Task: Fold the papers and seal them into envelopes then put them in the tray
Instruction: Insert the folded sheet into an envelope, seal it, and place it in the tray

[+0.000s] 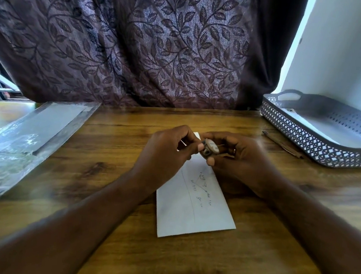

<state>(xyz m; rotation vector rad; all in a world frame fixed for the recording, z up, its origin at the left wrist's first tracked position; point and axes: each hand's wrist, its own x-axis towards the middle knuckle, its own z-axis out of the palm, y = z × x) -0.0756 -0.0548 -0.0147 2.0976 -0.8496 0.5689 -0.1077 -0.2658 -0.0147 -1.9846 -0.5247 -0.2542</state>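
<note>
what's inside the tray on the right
Flat white paper, perhaps an envelope, lies in the tray. The near wall hides its lower edge, so how many are stacked cannot be told.

Grained wood table (121,252), matt paper envelope (190,210), perforated plastic tray (302,132)

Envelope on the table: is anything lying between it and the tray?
Only a thin pen lies on the table between the envelope and the tray. It lies flat, so the envelope could probably pass over it.
</note>
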